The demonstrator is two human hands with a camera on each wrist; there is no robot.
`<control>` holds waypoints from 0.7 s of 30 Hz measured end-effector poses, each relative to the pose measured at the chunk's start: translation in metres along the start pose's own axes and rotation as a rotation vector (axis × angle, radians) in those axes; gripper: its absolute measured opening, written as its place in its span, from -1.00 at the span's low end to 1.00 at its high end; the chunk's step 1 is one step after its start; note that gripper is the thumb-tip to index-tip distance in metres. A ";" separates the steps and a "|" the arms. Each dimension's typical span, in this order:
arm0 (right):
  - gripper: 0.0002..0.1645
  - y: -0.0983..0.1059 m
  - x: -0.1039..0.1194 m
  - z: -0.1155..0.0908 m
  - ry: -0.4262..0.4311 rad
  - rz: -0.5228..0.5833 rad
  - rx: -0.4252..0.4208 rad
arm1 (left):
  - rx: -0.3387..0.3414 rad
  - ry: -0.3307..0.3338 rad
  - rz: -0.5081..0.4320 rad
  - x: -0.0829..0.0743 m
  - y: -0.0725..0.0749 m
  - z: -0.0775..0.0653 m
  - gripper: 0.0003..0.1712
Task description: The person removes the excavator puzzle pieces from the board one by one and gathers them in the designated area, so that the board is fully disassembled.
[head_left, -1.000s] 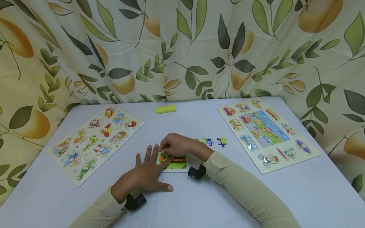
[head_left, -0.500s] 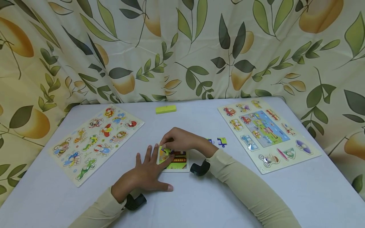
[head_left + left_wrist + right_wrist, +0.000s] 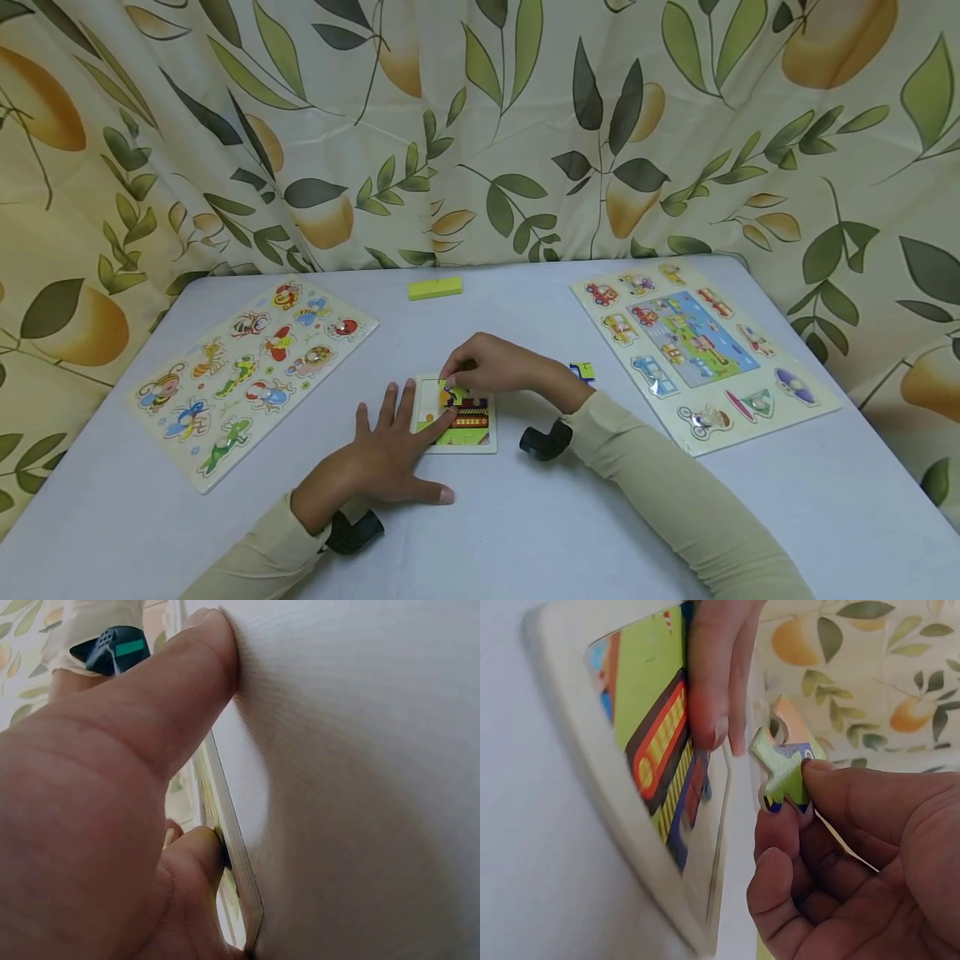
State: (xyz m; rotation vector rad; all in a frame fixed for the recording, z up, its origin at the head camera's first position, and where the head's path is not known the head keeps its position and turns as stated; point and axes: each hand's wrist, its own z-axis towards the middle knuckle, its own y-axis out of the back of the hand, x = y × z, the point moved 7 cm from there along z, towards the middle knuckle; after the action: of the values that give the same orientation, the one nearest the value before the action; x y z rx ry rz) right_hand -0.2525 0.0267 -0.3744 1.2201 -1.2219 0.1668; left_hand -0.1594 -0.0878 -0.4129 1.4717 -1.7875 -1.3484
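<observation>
A knobbed jigsaw piece [image 3: 784, 769], green with peach and purple patches, was pinched in the right hand [image 3: 489, 364], just off a pale puzzle tray [image 3: 427, 393]; the tray lay flat under the left hand's [image 3: 382, 462] fingers, bare at upper left, green, red and yellow fitted pieces [image 3: 471, 435] elsewhere. A loose piece [image 3: 584, 371] lay well to the right, partly hidden.

Inscriptions: none legible. Puzzle piece [image 3: 786, 771]: one small curved white mark [image 3: 808, 754], letter or number indeterminable. Wrist device [image 3: 112, 649]: green patch [image 3: 130, 649], no readable wording.
</observation>
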 end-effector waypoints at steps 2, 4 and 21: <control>-0.81 0.002 -0.002 -0.003 -0.002 0.008 -0.002 | -0.002 -0.001 -0.003 0.000 0.000 0.000 0.20; -0.82 0.004 -0.004 -0.006 -0.005 0.013 -0.004 | -0.005 -0.003 -0.006 0.000 0.001 -0.001 0.20; -0.83 0.019 -0.024 -0.030 -0.048 0.022 0.002 | -0.003 0.016 -0.017 -0.001 0.001 -0.001 0.20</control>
State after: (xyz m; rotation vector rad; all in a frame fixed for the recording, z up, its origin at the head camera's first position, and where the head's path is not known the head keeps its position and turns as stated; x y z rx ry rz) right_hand -0.2566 0.0695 -0.3769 1.2185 -1.2772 0.1559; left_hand -0.1588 -0.0872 -0.4118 1.4956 -1.7658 -1.3429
